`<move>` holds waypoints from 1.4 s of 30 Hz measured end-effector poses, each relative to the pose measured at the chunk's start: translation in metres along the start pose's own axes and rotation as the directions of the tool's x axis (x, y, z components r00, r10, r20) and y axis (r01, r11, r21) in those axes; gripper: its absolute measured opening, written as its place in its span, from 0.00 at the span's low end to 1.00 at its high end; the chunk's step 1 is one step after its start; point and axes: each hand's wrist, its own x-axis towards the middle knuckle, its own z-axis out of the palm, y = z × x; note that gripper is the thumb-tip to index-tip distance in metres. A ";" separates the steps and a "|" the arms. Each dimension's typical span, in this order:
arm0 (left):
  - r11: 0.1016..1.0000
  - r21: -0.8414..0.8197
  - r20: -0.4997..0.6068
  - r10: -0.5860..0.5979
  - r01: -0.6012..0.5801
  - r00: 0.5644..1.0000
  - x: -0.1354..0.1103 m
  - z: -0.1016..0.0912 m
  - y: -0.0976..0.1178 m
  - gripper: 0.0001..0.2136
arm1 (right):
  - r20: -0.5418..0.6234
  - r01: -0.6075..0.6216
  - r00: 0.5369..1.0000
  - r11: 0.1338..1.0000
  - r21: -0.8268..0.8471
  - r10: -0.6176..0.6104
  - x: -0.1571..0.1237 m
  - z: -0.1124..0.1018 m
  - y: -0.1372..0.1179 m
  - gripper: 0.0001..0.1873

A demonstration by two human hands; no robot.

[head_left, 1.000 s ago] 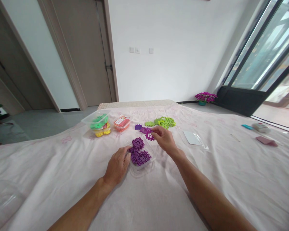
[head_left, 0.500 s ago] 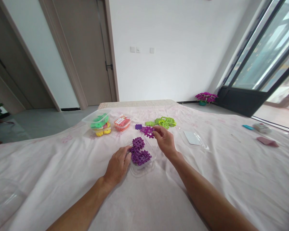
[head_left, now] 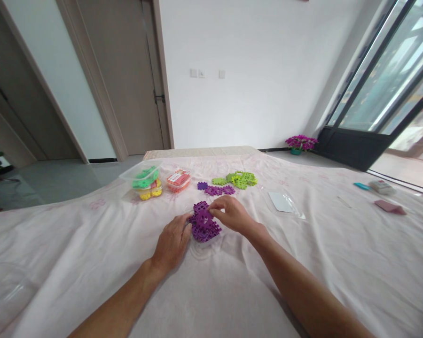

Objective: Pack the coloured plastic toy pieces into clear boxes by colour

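A clear plastic box (head_left: 201, 246) holding several purple interlocking tiles (head_left: 203, 226) lies on the pale cloth in front of me. My left hand (head_left: 172, 244) grips the box's left edge, fingers curled against it. My right hand (head_left: 230, 214) is over the box from the right, fingers pinched on a purple tile at the top of the pile. Behind the box lie three loose purple tiles (head_left: 216, 189) and a cluster of lime-green tiles (head_left: 239, 179).
At the back left stand a clear tub of green and yellow tiles (head_left: 145, 180) and a small box of orange ones (head_left: 178, 180). A clear lid (head_left: 282, 202) lies right of my hand. Small items (head_left: 381, 187) sit far right. Another clear container (head_left: 5, 293) is at the near left.
My right hand took a purple tile from the loose group behind the box and brought it back and down onto the pile in the box. My left hand stayed at the box's edge.
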 end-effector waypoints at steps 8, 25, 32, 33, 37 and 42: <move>1.000 0.004 0.001 -0.013 0.013 1.000 0.000 -0.001 0.002 0.15 | -0.040 0.048 0.998 0.997 -0.057 -0.050 -0.002 0.003 -0.005 0.09; 1.000 0.004 0.012 -0.008 0.008 1.000 0.000 -0.001 0.001 0.15 | 0.083 0.088 0.993 0.988 -0.127 -0.078 -0.002 0.002 -0.006 0.11; 1.000 0.002 0.016 0.005 -0.005 1.000 0.000 0.001 -0.001 0.16 | 0.190 0.185 0.970 0.969 -0.165 -0.152 -0.005 0.001 -0.013 0.14; 1.000 0.002 0.016 0.006 -0.006 1.000 0.000 0.001 -0.001 0.16 | 0.188 0.197 0.968 0.969 -0.148 -0.168 -0.005 0.002 -0.013 0.14; 1.000 0.003 0.007 0.009 -0.009 1.000 0.001 0.000 0.000 0.16 | 0.089 0.155 0.985 0.986 -0.055 -0.150 -0.001 0.007 -0.006 0.13; 1.000 -0.005 0.000 0.009 -0.009 1.000 0.001 -0.001 0.001 0.15 | -0.144 -0.003 0.990 1.000 -0.018 0.000 0.000 0.010 0.009 0.12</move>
